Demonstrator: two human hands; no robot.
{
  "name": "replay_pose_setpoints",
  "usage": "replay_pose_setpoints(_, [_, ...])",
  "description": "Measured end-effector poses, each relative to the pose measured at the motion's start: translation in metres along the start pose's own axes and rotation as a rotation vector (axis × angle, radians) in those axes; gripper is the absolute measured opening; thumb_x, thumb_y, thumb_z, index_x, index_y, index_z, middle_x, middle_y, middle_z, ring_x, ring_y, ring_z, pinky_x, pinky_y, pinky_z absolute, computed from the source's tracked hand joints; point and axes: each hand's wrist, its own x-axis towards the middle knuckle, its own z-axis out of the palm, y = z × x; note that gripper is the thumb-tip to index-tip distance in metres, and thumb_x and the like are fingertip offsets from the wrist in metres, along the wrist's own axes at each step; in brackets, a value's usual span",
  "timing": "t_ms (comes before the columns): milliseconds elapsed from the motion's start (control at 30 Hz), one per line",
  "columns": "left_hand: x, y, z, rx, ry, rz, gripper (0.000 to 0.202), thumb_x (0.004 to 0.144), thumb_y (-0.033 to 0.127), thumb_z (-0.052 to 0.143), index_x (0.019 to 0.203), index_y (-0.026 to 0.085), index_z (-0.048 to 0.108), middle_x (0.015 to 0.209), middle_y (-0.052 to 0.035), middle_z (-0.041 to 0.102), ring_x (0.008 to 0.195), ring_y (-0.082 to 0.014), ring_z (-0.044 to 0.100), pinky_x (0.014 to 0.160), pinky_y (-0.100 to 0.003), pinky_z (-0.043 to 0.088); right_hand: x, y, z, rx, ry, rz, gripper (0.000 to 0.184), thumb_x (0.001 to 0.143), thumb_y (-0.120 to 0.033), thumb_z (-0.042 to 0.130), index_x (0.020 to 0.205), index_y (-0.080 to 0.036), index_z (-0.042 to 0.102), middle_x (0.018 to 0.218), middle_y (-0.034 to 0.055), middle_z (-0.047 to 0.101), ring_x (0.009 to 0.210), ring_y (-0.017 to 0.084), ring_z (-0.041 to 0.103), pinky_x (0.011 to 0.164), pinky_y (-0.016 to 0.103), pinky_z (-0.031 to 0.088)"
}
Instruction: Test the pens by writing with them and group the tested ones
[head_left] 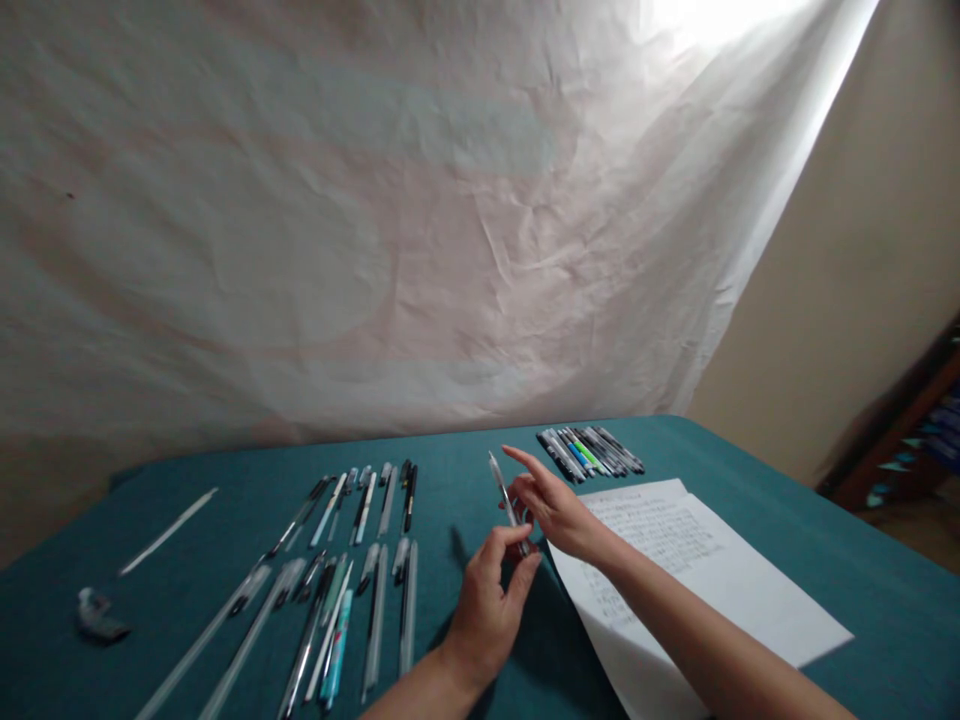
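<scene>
Both my hands meet over the teal table (750, 450) on one clear pen (501, 488), which points up and away. My left hand (489, 600) pinches the pen's lower end between thumb and fingers. My right hand (553, 508) grips the pen a little higher, with its index finger stretched out. The pen is lifted off the table, just left of a white sheet of paper (720, 575) with handwriting on it.
Several pens and clear pen barrels lie in rows at the left (352, 580). A bundle of coloured pens (591, 452) lies at the back right. A thin white stick (169, 531) and a small crumpled item (97, 614) lie far left. A wrinkled white cloth (375, 220) hangs behind.
</scene>
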Motion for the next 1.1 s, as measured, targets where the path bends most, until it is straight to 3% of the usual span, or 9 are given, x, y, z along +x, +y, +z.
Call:
replay_pose_setpoints(167, [-0.001, 0.001, -0.001, 0.033, -0.028, 0.021, 0.022, 0.084, 0.026, 0.049, 0.105, 0.021, 0.051, 0.095, -0.0052, 0.061, 0.088, -0.0175, 0.058, 0.082, -0.033, 0.046, -0.003, -0.007, -0.009, -0.268, -0.172, -0.164, 0.038, 0.082, -0.011, 0.037, 0.111, -0.020, 0.058, 0.095, 0.0059, 0.062, 0.076, 0.013, 0.056, 0.069, 0.025, 0.045])
replay_pose_setpoints(300, [-0.003, 0.005, -0.001, 0.023, -0.092, 0.027, 0.058, 0.084, 0.025, 0.050, 0.134, 0.025, 0.021, 0.105, -0.0063, 0.058, 0.086, -0.0154, 0.058, 0.085, -0.035, 0.044, 0.000, -0.010, -0.016, -0.378, 0.013, -0.158, 0.033, 0.075, -0.009, 0.045, 0.101, -0.021, 0.062, 0.088, 0.0051, 0.064, 0.076, 0.015, 0.058, 0.066, 0.026, 0.045])
replay_pose_setpoints(367, [-0.005, 0.008, -0.001, 0.016, -0.153, 0.024, 0.068, 0.084, 0.026, 0.050, 0.138, 0.024, 0.009, 0.109, -0.0078, 0.057, 0.084, -0.0149, 0.058, 0.083, -0.035, 0.045, 0.000, -0.011, -0.025, -0.375, 0.161, -0.144, 0.023, 0.076, -0.015, 0.048, 0.095, -0.020, 0.061, 0.082, 0.0047, 0.065, 0.072, 0.016, 0.059, 0.063, 0.027, 0.045])
replay_pose_setpoints(533, [-0.007, 0.014, -0.004, 0.187, -0.402, 0.125, 0.047, 0.081, 0.032, 0.052, 0.127, 0.024, 0.040, 0.120, -0.0095, 0.053, 0.106, -0.0225, 0.051, 0.093, -0.039, 0.039, -0.020, -0.008, -0.059, -0.281, 0.346, -0.038, 0.029, 0.082, -0.041, 0.048, 0.092, -0.017, 0.061, 0.072, 0.0058, 0.064, 0.059, 0.016, 0.058, 0.054, 0.027, 0.045])
replay_pose_setpoints(633, [-0.007, 0.015, -0.004, 0.255, -0.482, 0.151, 0.049, 0.081, 0.031, 0.052, 0.128, 0.025, 0.039, 0.127, -0.0098, 0.049, 0.114, -0.0248, 0.046, 0.096, -0.042, 0.036, -0.052, 0.005, -0.083, -0.286, 0.339, 0.044, 0.037, 0.082, -0.048, 0.047, 0.082, -0.016, 0.065, 0.084, 0.0097, 0.065, 0.058, 0.015, 0.056, 0.051, 0.028, 0.046])
replay_pose_setpoints(733, [-0.007, 0.014, -0.004, 0.262, -0.486, 0.150, 0.050, 0.082, 0.029, 0.050, 0.130, 0.025, 0.036, 0.129, -0.0102, 0.047, 0.115, -0.0242, 0.046, 0.096, -0.041, 0.035, -0.088, 0.026, -0.109, -0.268, 0.432, 0.148, 0.047, 0.080, -0.051, 0.049, 0.110, -0.016, 0.057, 0.076, 0.0083, 0.066, 0.061, 0.018, 0.057, 0.048, 0.028, 0.047])
replay_pose_setpoints(867, [-0.006, 0.013, -0.004, 0.277, -0.510, 0.153, 0.048, 0.083, 0.030, 0.048, 0.130, 0.024, 0.037, 0.129, -0.0095, 0.047, 0.116, -0.0237, 0.045, 0.098, -0.040, 0.033, -0.125, 0.050, -0.137, -0.304, 0.549, 0.285, 0.051, 0.079, -0.052, 0.050, 0.113, -0.015, 0.055, 0.083, 0.0106, 0.065, 0.064, 0.019, 0.059, 0.051, 0.029, 0.049])
replay_pose_setpoints(1000, [-0.003, 0.016, -0.003, 0.312, -0.551, 0.165, 0.048, 0.084, 0.031, 0.046, 0.131, 0.024, 0.036, 0.129, -0.0084, 0.047, 0.116, -0.0229, 0.044, 0.098, -0.039, 0.033, -0.140, 0.056, -0.144, -0.187, 0.635, 0.357, 0.049, 0.078, -0.053, 0.050, 0.104, -0.013, 0.060, 0.088, 0.0127, 0.064, 0.066, 0.019, 0.058, 0.051, 0.029, 0.048])
replay_pose_setpoints(1100, [-0.002, 0.019, -0.002, 0.381, -0.578, 0.181, 0.045, 0.083, 0.032, 0.047, 0.128, 0.025, 0.041, 0.126, -0.0084, 0.049, 0.114, -0.0237, 0.045, 0.096, -0.041, 0.034, -0.145, 0.051, -0.140, -0.165, 0.641, 0.363, 0.043, 0.075, -0.051, 0.055, 0.092, -0.012, 0.062, 0.073, 0.0083, 0.063, 0.062, 0.018, 0.056, 0.050, 0.027, 0.045])
